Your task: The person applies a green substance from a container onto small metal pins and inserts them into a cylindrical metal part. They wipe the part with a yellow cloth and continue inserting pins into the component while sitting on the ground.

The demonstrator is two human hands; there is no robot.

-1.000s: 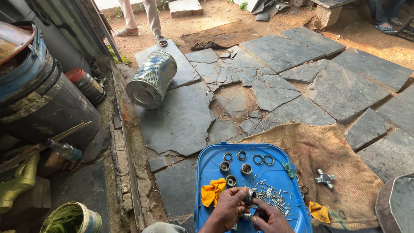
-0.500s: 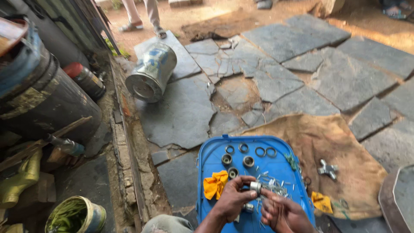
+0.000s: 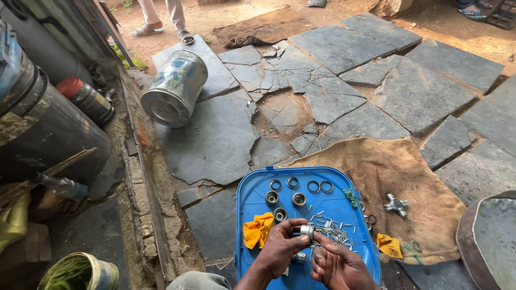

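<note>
The blue tray [image 3: 252, 196] carried four flat rings [image 3: 275, 185], three bearing cups [image 3: 272, 198] and one yellow rag [image 3: 258, 230] (needle rollers [image 3: 333, 231] too many to count).

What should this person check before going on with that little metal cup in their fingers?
1. Grip on the small metal cup: left hand pinches it at the fingertips. Ok.
2. Right hand free to help: close below the cup; whether it holds anything, cannot tell.
3. Loose pins contained: heaped on the blue tray. Ok.
4. Other cups and rings in reach: laid out on the tray. Ok.
5. Cross-shaped metal piece at hand: off the tray, on the sackcloth. Ok.
6. Cup's inside clean: cannot tell.
</note>
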